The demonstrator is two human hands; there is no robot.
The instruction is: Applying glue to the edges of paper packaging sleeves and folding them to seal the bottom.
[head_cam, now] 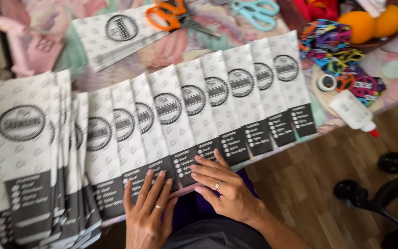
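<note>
Both hands flat and open, gripping nothing: left hand [147, 213] and right hand [220, 185] press the dark lower ends of the fanned paper sleeves [194, 110] directly under the fingertips. Best done with even downward pressure, keeping overlaps uniform; stacked sleeves [28, 157] sit left of the left hand.

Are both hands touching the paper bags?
Touching. The head view shows left hand and right hand lying flat, fingers pressed on the dark lower ends of the fanned paper bags.
</note>
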